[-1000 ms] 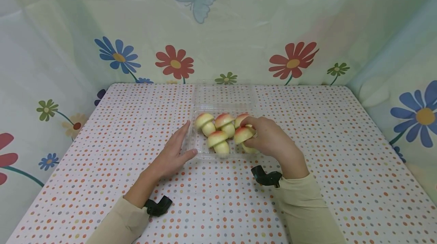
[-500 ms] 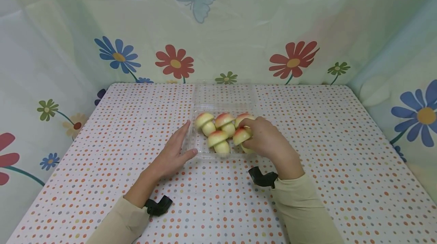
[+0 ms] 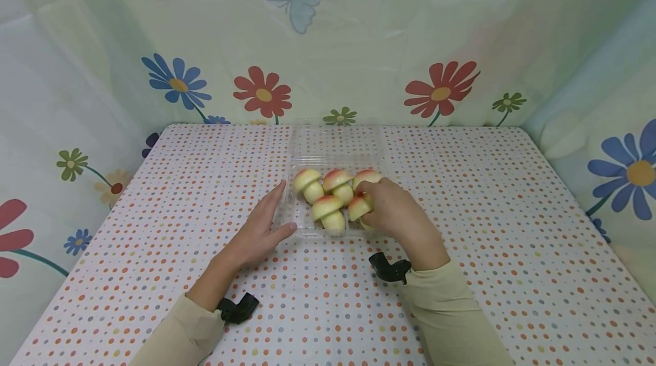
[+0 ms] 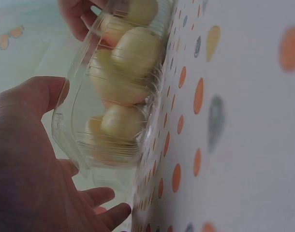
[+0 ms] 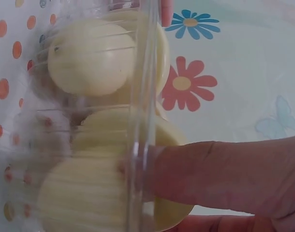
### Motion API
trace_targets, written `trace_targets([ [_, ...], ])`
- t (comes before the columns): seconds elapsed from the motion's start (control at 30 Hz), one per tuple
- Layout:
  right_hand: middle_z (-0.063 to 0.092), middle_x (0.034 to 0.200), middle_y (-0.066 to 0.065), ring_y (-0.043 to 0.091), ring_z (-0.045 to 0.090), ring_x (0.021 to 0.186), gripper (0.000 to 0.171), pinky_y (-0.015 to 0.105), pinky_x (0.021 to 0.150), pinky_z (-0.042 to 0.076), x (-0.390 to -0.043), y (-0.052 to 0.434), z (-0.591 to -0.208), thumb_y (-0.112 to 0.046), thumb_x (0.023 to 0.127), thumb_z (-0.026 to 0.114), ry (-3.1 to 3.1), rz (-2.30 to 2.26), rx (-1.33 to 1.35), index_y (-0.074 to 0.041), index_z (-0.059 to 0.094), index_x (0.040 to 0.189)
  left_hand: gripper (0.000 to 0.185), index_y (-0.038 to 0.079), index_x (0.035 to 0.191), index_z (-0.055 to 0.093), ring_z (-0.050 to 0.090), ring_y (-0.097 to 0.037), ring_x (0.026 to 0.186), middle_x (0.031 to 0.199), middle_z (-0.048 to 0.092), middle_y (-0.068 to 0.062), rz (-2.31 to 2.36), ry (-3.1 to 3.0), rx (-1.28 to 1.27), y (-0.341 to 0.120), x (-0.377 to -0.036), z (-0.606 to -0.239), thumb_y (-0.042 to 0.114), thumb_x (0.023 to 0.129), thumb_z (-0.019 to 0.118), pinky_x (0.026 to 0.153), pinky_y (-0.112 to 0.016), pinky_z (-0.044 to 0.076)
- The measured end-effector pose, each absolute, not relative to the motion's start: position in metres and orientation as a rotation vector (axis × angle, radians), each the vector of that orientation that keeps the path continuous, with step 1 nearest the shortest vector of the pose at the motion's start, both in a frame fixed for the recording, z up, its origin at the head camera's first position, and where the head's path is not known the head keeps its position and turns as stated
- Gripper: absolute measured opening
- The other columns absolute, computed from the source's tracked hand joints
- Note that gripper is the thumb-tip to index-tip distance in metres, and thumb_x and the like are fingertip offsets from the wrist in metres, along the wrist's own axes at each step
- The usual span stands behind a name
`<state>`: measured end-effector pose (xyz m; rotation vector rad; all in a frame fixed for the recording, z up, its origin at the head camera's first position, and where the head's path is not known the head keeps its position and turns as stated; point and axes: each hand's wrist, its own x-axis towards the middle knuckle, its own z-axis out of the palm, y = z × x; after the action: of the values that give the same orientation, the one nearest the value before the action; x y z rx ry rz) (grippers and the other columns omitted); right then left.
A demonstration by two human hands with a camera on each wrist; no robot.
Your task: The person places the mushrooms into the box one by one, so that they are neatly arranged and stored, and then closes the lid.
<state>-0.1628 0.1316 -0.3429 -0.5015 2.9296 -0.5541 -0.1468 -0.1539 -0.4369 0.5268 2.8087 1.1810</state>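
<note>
A clear plastic clamshell box (image 3: pixel 301 230) stands on the table with its lid (image 3: pixel 335 141) folded back. Inside, several mushroom-shaped pieces with red-tinged yellow caps and pale stems lie in two rows, one mushroom (image 3: pixel 328 212) at the front left. My right hand (image 3: pixel 402 215) pinches the front right mushroom (image 3: pixel 357 208) by its cap; in the right wrist view the thumb (image 5: pixel 200 174) lies over the box wall against that cap. Fingers spread, my left hand (image 3: pixel 256 236) rests along the box's left side, and its thumb (image 4: pixel 55 92) touches the rim in the left wrist view.
The table (image 3: pixel 205 184) has a dotted cover. A flower-printed curtain (image 3: pixel 348 41) rises behind it and along both sides. Black wrist cameras, one on the left wrist (image 3: pixel 238 309) and one on the right (image 3: pixel 389 268), jut out over the table.
My right hand has shifted a little to the left with the front right mushroom in its fingers, showing more of the back right mushroom. My left hand stays still.
</note>
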Motion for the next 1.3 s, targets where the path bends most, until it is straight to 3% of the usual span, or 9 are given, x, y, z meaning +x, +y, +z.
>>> trace_targets([
  [0.5, 0.063, 0.115, 0.02, 0.028, 0.059, 0.087, 0.043, 0.049, 0.074, 0.052, -0.1603, 0.1223, -0.3492, -0.007, 0.083, 0.075, 2.937, -0.51, -0.474, -0.007, 0.07, 0.126, 0.088, 0.021, 0.169, 0.006, 0.015, -0.038, 0.16, 0.174, 0.013, -0.013, 1.181, 2.805, 0.506, -0.1544, -0.1461, -0.4373, 0.04, 0.1, 0.059, 0.126, -0.064, 0.018],
  [0.93, 0.061, 0.127, 0.023, 0.03, 0.061, 0.091, 0.045, 0.049, 0.076, 0.053, -0.1601, 0.1224, -0.3506, -0.009, 0.086, 0.075, 2.914, -0.488, -0.474, -0.007, 0.068, 0.131, 0.089, 0.021, 0.169, 0.005, 0.014, -0.038, 0.16, 0.174, 0.013, -0.013, 1.171, 2.804, 0.504, -0.1541, -0.1467, -0.4368, 0.041, 0.101, 0.058, 0.126, -0.065, 0.017],
  [1.3, 0.06, 0.127, 0.024, 0.029, 0.06, 0.086, 0.046, 0.047, 0.072, 0.053, -0.1606, 0.1234, -0.3507, -0.008, 0.085, 0.073, 2.914, -0.489, -0.487, -0.007, 0.069, 0.131, 0.088, 0.02, 0.169, 0.005, 0.013, -0.038, 0.16, 0.174, 0.013, -0.013, 1.18, 2.796, 0.514, -0.1542, -0.1475, -0.4364, 0.04, 0.101, 0.058, 0.126, -0.064, 0.016],
])
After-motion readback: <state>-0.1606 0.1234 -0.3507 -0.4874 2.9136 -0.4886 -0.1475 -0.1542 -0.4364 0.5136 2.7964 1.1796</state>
